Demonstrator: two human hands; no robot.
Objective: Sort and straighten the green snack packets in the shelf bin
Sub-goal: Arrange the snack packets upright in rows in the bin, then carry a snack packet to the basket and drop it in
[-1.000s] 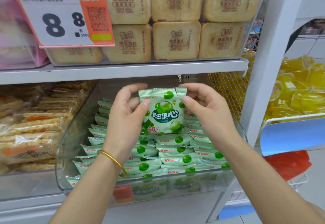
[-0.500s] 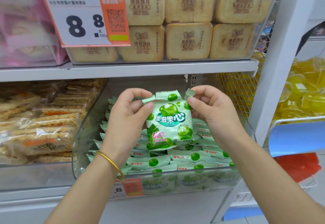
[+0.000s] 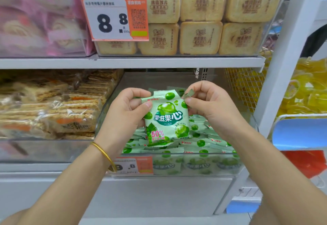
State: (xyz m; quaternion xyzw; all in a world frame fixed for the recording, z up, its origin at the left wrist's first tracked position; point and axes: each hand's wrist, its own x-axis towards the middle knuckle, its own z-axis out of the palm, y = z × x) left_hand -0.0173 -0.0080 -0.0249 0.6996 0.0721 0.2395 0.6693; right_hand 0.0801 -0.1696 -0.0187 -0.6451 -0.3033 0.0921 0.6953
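I hold one green snack packet [image 3: 166, 118] upright above the clear shelf bin [image 3: 247, 163]. My left hand [image 3: 123, 117] pinches its top left corner between thumb and fingers. My right hand [image 3: 208, 106] pinches the top right corner, which is folded over. The packet's printed front faces me. Below it, several more green packets [image 3: 208, 141] lie in rows inside the bin, partly hidden by my hands and the held packet.
A shelf board [image 3: 134, 62] runs just above the bin, carrying a bin of toast-like biscuits [image 3: 200, 37] and an orange price tag [image 3: 115, 16]. Crispy rice bars [image 3: 53, 108] fill the bin to the left. Yellow jelly cups [image 3: 304, 90] sit beyond the white upright post [image 3: 286, 57].
The packet has dropped slightly toward the bin and tilted a little. Its top right corner has been folded over by my right hand. Both hands keep their hold.
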